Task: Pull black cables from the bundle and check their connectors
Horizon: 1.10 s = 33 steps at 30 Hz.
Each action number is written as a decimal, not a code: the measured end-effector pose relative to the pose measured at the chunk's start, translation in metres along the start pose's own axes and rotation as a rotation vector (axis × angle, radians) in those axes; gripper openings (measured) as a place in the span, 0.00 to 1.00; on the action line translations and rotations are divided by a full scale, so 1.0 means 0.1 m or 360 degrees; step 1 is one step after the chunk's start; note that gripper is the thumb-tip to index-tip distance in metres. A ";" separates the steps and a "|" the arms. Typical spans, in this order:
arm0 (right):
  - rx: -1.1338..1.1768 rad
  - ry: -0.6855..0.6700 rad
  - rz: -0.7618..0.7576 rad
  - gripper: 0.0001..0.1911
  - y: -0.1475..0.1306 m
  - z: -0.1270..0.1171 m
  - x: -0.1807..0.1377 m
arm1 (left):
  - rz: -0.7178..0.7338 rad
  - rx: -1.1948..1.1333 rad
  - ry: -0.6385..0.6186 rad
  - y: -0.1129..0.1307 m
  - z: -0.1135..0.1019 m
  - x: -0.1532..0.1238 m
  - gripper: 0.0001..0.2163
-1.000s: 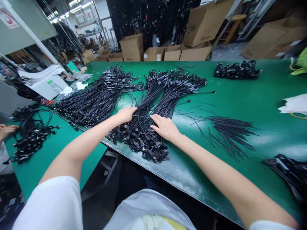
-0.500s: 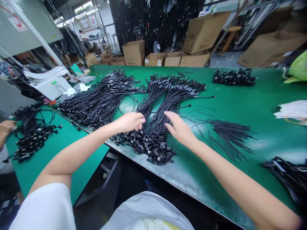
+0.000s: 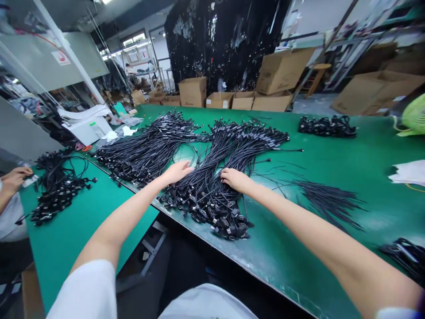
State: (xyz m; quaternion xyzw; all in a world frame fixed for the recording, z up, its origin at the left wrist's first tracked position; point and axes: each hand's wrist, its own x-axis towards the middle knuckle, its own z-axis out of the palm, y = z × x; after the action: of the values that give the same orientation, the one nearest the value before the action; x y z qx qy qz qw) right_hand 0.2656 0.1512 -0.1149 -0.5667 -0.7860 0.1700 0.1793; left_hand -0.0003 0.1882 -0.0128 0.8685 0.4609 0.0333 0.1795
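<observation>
Black cables [image 3: 207, 170] with moulded plugs lie in a thick bundle in the middle of the green table [image 3: 332, 161]. At the left side of this bundle is my left hand [image 3: 178, 172], its fingers stretched out against the cables. My right hand [image 3: 235, 179] lies on the bundle's right part with bent fingers closed on some cables; the fingertips are partly hidden. Larger black plugs [image 3: 229, 217] pile up at the near end, below my hands. A second wide heap of cables [image 3: 142, 148] spreads out to the left.
Thin black strips [image 3: 328, 197] lie loose to the right. Coiled cable bundles [image 3: 327, 126] sit at the back right, others [image 3: 405, 254] at the near right. Another person's hands [image 3: 16, 177] are by a cable pile [image 3: 59, 190] on the left table. Cardboard boxes [image 3: 192, 92] stand behind.
My right hand has come down and left onto the cables, its fingers closing. My left hand has shifted to the bundle's left side, its fingers straighter. The camera view has tilted up slightly.
</observation>
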 end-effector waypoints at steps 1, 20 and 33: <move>0.0066 0.0030 0.0019 0.04 -0.02 0.06 -0.01 | -0.0015 0.0028 0.0017 0.05 0.10 0.20 0.25; 0.1585 0.1024 0.1143 0.20 0.91 -0.23 1.79 | -0.0072 -0.0203 0.0418 0.41 0.58 1.59 0.12; 0.0606 0.0787 0.0675 0.19 1.25 -0.74 2.64 | -0.0375 -0.0900 0.0335 -0.26 0.78 1.99 0.14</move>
State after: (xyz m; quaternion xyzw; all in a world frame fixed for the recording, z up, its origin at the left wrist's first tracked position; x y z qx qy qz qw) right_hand 0.3266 0.4443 -0.0850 -0.6972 -0.5385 0.2046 0.4267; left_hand 0.1105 0.3411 -0.1162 0.7166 0.5469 0.2287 0.3675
